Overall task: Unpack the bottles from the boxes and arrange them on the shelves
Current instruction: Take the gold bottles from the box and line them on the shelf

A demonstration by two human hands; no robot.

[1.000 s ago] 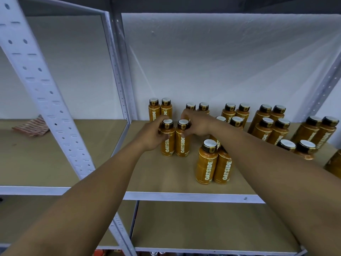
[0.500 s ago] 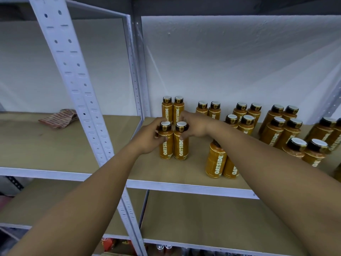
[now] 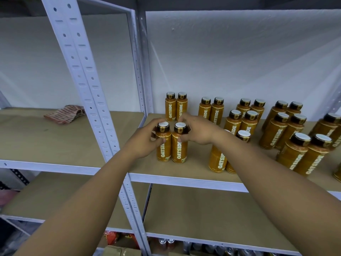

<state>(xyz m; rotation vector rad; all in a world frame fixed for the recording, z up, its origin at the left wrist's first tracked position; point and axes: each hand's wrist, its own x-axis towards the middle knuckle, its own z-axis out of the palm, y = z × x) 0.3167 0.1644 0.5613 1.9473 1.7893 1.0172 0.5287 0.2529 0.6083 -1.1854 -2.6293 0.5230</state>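
Brown shelf (image 3: 184, 169) carried upright orange OATSIDE bottles (image 3: 271, 135), black-collared, white-capped; left hand (image 3: 145, 140) gripped one front bottle (image 3: 163, 150), right hand (image 3: 198, 130) gripped its neighbour (image 3: 179, 151).

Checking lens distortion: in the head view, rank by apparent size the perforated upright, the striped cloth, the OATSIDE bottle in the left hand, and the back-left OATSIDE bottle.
1. White perforated upright.
2. Striped cloth and the OATSIDE bottle in the left hand: too alike to rank.
3. Back-left OATSIDE bottle: smallest, but farther from the camera.
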